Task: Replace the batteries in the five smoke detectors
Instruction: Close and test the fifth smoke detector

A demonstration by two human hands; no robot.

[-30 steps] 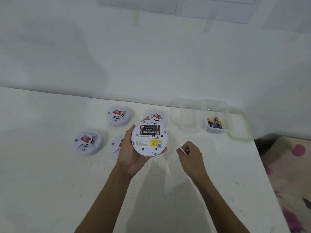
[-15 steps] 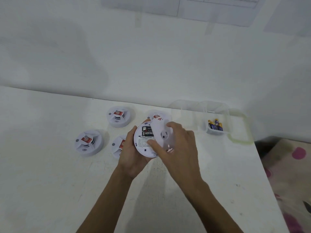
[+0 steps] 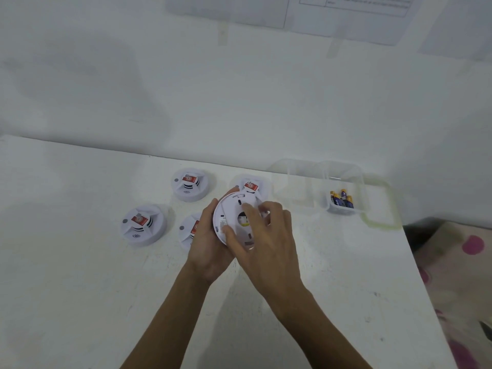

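Back plate (image 3: 238, 209) now down on detector (image 3: 222, 221) your left hand (image 3: 206, 243) grips; right hand (image 3: 269, 243) pinches plate; four others (image 3: 142, 225) likely pending.

Head-worn camera, facing forward and down — table (image 3: 80, 288) near, wall (image 3: 239, 89) beyond

The white bench (image 3: 80, 288) carries four round smoke detectors in a loose cluster, the far-left detector (image 3: 190, 185), the near-left detector (image 3: 142, 225), the middle detector (image 3: 187, 231) and the far-middle detector (image 3: 251, 185), with an empty clear tub (image 3: 292, 171), a battery tub (image 3: 358, 179) and a green-rimmed lid (image 3: 383, 225) to their right.
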